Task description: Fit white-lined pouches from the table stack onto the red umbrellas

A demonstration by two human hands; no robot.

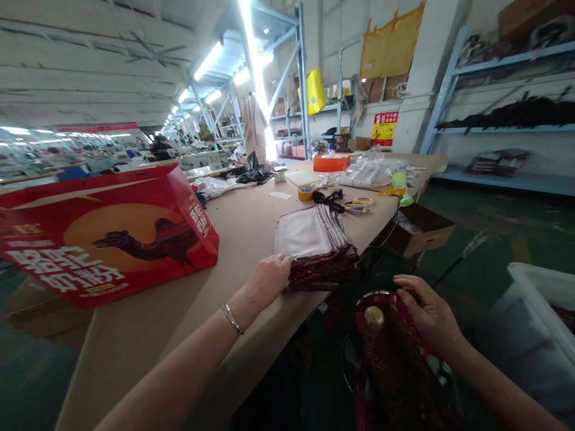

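Note:
My left hand (268,278) rests on the near edge of a stack of dark red patterned fabric pieces (317,251) with pale linings, its fingers curled onto the pile's corner. A thin bracelet sits on that wrist. My right hand (426,311) hovers below the table edge over a dark red patterned cloth (395,371) draped on a red-rimmed frame with a wooden knob (372,320). Its fingers are bent and touch the cloth's rim.
A large red printed box (108,239) lies on the tan table (242,221) at the left. Scissors, a tape roll (306,193), an orange box (331,161) and plastic bags lie farther back. A cardboard box (420,230) hangs off the right edge; a white bin (539,299) stands at the right.

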